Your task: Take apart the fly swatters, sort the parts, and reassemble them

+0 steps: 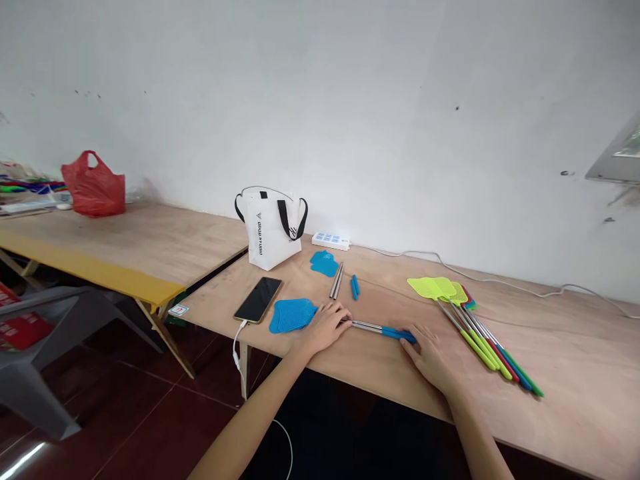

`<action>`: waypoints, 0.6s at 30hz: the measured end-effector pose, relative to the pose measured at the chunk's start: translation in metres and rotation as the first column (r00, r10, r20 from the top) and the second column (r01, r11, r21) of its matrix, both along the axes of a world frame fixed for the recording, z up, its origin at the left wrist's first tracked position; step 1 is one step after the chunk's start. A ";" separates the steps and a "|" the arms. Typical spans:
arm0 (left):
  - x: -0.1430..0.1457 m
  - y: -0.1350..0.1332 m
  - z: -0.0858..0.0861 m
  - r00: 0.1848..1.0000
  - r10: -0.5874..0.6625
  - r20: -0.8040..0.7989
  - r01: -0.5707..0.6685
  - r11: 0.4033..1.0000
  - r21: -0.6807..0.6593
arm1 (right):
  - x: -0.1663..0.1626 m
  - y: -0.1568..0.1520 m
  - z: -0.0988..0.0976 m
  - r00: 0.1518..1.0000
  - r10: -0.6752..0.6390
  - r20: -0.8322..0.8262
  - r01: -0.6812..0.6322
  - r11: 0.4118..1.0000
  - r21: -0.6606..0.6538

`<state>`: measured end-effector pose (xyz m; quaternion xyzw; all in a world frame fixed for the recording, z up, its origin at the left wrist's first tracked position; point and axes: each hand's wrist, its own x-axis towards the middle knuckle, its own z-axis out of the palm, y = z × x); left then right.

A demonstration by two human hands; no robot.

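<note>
Blue fly swatters [294, 315] lie side by side across the front of the table, their mesh heads to the left and blue handles to the right. My left hand [327, 327] is closed over the place where the heads meet the metal rods, hiding that joint. At the other end, my right hand [427, 353] has its thumb and fingers round the tips of the handles. Behind them are loose blue swatter heads [325, 263], bare metal rods [337, 281] and short blue handle pieces [355, 287].
Several complete fly swatters [470, 320], yellow-green, red, blue and green, lie fanned at right. A phone [259, 300] on a cable is at left. A white bag [273, 233] and a power strip [331, 241] stand by the wall. A red plastic bag [95, 187] sits on another table.
</note>
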<state>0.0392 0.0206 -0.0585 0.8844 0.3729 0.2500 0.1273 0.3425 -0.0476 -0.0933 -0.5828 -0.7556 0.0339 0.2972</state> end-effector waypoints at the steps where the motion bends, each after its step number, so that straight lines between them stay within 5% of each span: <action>1: -0.001 0.000 0.000 1.000 0.003 -0.002 -0.003 1.000 -0.001 | 0.000 0.000 -0.001 1.000 0.002 0.008 -0.002 1.000 -0.001; 11: -0.004 -0.002 0.010 1.000 -0.023 0.006 0.023 1.000 -0.014 | -0.001 0.000 0.003 1.000 0.007 0.003 -0.007 1.000 -0.024; 15: -0.032 -0.001 0.029 1.000 -0.012 -0.003 0.012 0.999 -0.045 | -0.002 -0.003 0.011 1.000 0.022 0.007 -0.021 0.999 -0.031; 18: -0.064 0.004 0.038 0.984 0.146 -0.105 -0.152 0.987 -0.053 | -0.009 -0.007 0.018 0.999 0.002 0.040 -0.001 1.000 -0.025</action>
